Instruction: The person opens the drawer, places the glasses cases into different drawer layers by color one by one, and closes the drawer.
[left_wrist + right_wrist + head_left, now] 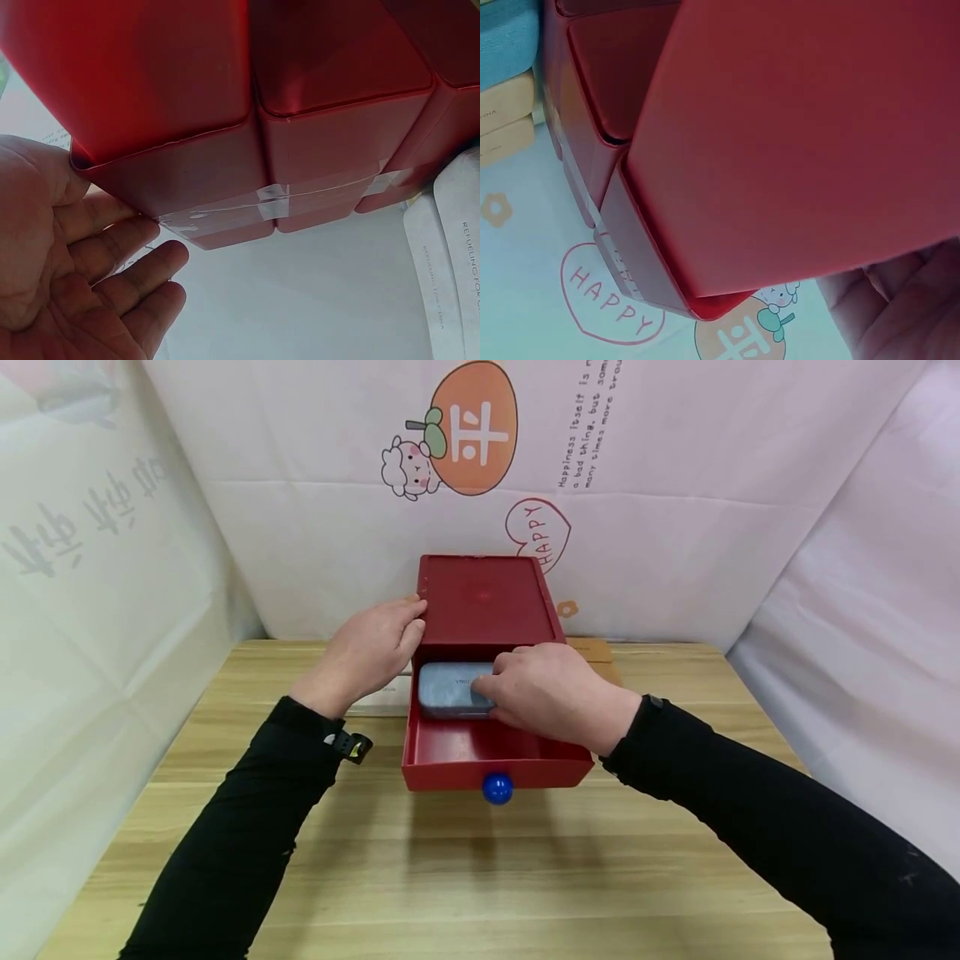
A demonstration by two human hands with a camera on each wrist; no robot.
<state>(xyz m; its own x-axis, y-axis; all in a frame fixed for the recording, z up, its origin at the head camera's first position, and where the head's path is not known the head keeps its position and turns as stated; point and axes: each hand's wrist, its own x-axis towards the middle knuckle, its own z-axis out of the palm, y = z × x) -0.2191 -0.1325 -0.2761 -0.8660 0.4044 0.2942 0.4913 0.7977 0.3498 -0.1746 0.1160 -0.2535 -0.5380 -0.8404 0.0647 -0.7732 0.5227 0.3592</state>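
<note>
A red drawer cabinet (483, 602) stands at the back of the table with its top drawer (450, 777) pulled out, a blue ball knob (497, 788) on the front. Inside the drawer, toward its rear, lies a grey-blue case (446, 689) with small print. My right hand (558, 693) reaches in and grips the case's right end, which the fingers partly hide. With extended fingers, my left hand (375, 639) touches the cabinet's upper left side. The left wrist view shows that palm (45, 277) beside the drawer. In the right wrist view, the drawer wall hides most of the right hand (907, 300).
White boxes (386, 697) sit left of the cabinet and brown boxes (592, 649) right of it. The right wrist view has a blue box (506, 45) stacked on tan ones (506, 112). Clear tape (322, 191) joins the cabinet's tiers. A printed white cloth (300, 527) hangs behind.
</note>
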